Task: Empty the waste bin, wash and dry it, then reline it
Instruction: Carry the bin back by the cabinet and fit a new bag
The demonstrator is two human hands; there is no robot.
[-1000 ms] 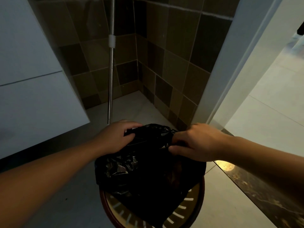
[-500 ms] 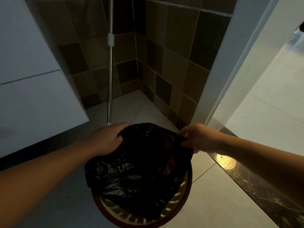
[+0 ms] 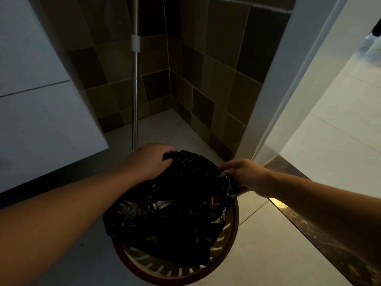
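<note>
Gripping the far edge of the black bin bag (image 3: 175, 205), the left hand (image 3: 149, 162) curls over its bunched top, while the right hand (image 3: 245, 175) pinches the bag's right edge. The bag sits in the slotted round waste bin (image 3: 206, 271) on the tiled floor (image 3: 268, 254), near a metal pole (image 3: 135, 89) in the corner.

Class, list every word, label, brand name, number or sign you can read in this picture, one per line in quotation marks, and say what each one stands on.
There is no readable text in this view.
black bin bag: plain, no print visible.
waste bin: slotted wall and brown rim, no label.
white cabinet: blank fronts.
metal pole: its white clip bears no marking.
tiled wall: plain tiles.
</note>
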